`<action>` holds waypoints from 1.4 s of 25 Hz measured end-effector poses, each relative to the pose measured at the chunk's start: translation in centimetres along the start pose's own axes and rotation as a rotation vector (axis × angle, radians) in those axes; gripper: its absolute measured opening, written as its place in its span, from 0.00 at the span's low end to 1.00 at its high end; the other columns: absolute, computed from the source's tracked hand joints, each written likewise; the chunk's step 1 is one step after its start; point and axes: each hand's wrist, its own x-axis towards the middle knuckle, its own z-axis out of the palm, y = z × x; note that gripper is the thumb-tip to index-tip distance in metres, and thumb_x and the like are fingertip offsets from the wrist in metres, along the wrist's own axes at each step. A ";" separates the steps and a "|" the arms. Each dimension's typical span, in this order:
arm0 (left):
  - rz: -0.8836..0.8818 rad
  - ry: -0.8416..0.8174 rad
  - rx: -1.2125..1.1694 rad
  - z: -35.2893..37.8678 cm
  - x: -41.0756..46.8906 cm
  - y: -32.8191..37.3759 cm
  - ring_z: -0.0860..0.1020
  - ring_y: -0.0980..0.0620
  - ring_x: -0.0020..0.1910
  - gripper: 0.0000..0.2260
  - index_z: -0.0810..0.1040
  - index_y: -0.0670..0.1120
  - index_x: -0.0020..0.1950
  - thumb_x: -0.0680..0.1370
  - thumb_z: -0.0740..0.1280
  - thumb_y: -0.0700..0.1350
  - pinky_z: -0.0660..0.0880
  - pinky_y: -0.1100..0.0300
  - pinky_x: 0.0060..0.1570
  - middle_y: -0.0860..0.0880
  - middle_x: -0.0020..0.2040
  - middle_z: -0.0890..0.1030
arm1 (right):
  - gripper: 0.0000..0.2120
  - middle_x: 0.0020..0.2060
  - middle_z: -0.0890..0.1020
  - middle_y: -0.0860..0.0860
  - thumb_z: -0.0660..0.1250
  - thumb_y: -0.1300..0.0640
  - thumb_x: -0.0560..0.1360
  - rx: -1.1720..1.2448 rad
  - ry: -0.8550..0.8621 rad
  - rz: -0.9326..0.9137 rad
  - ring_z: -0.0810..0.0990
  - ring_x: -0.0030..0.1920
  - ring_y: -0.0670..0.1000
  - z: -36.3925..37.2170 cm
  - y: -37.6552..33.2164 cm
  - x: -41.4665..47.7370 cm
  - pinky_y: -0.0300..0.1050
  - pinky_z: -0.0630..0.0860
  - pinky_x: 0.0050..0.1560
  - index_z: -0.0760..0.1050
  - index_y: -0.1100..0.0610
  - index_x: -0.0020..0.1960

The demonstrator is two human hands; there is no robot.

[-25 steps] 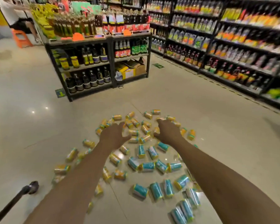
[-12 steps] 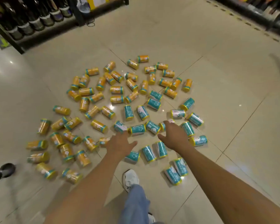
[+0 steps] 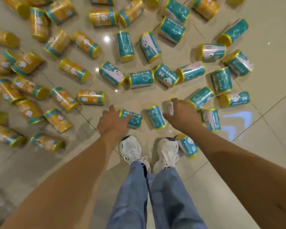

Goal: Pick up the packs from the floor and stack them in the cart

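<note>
Dozens of short cylindrical packs lie on their sides across a glossy beige tiled floor (image 3: 262, 27), each wrapped in shiny crinkled film with yellow rims at both ends; the yellow packs (image 3: 74, 70) crowd the left and far left, the teal packs (image 3: 141, 78) spread over the middle and right, and they point every which way. The left hand (image 3: 112, 123) reaches down with fingers loosely curled and its fingertips touching the left end of a teal pack (image 3: 134, 119) that lies just beyond the left shoe, its long axis running left to right and tipped slightly toward the near right. The right hand (image 3: 182, 115) is cupped over another pack (image 3: 170, 107), of which only a pale end shows under the fingers, so its direction cannot be told; whether either hand has a firm grip is not clear. Between the two hands lies a third teal pack (image 3: 156, 116), untouched, its long axis running from far left to near right. One more teal pack (image 3: 188, 147) rests against the outer side of the right shoe. White mesh sneakers (image 3: 130, 150) and soft blue jeans (image 3: 170, 199) fill the near middle, with both bare forearms stretching in from the near corners
</note>
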 end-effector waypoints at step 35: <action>-0.431 0.035 -0.641 7.6 3.3 -0.3 0.76 0.40 0.55 0.38 0.57 0.53 0.67 0.65 0.77 0.54 0.73 0.51 0.54 0.44 0.58 0.75 | 0.37 0.54 0.76 0.58 0.73 0.42 0.68 0.102 0.006 0.004 0.77 0.54 0.61 4.7 0.4 5.7 0.48 0.67 0.42 0.59 0.58 0.64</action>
